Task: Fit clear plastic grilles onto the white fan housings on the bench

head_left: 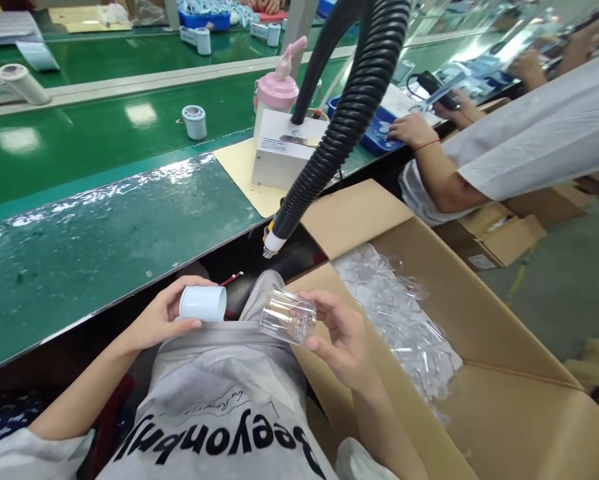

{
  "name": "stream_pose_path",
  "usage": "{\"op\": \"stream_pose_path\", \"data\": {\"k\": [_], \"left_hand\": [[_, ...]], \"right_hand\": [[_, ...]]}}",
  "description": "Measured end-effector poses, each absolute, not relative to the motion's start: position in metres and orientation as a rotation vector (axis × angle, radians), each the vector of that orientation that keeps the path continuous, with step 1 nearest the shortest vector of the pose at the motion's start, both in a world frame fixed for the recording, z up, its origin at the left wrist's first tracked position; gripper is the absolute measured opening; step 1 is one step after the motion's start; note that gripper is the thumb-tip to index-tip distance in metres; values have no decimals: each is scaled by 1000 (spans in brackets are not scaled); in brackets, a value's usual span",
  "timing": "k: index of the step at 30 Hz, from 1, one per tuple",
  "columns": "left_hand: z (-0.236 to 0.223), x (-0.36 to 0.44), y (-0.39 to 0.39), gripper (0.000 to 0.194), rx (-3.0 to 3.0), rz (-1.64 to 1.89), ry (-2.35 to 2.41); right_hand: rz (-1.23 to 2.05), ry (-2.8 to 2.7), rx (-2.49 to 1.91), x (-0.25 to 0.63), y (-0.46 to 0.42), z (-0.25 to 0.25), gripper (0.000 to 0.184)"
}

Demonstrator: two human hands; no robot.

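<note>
My left hand (164, 317) is closed round a light blue cylindrical housing (203, 303), its open rim turned to the right. A red wire end (233, 277) shows just behind it. My right hand (343, 337) grips a clear plastic cup (288, 316) by its right end, tilted on its side. The two pieces are held apart above my lap, the cup to the right of the housing. Above them hangs the metal nozzle (270, 250) of a black ribbed hose (339, 120); neither hand touches it.
To the right, an open cardboard box (509, 387) holds many clear plastic parts (404, 320). A white device (279, 157) and a pink-topped bottle (276, 93) stand on the bench. A blue-white cylinder (194, 122) sits on the green conveyor (104, 133). At right, a co-worker's hand (414, 130) is near a blue tray.
</note>
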State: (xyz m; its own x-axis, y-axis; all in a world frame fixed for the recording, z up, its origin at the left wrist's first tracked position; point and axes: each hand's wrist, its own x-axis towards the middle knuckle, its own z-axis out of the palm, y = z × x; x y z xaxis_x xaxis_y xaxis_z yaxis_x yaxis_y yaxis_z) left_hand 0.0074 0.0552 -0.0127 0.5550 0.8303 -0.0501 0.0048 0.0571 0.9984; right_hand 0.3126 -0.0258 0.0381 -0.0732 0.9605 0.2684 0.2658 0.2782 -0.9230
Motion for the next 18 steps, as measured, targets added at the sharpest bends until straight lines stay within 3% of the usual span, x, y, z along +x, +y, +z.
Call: {"op": "stream_pose_path", "data": {"k": [8,14,18], "left_hand": [[-21,35,57,51,1263,647,745],[-2,75,57,55,1254,580,530],[6,96,53,55,1358,535,398]], "right_hand": [[599,-1416,-1446,312,-69,43,43],[106,-516,-1914,334,-190,19,51],[-245,9,-1897,330,-288,0,59]]}}
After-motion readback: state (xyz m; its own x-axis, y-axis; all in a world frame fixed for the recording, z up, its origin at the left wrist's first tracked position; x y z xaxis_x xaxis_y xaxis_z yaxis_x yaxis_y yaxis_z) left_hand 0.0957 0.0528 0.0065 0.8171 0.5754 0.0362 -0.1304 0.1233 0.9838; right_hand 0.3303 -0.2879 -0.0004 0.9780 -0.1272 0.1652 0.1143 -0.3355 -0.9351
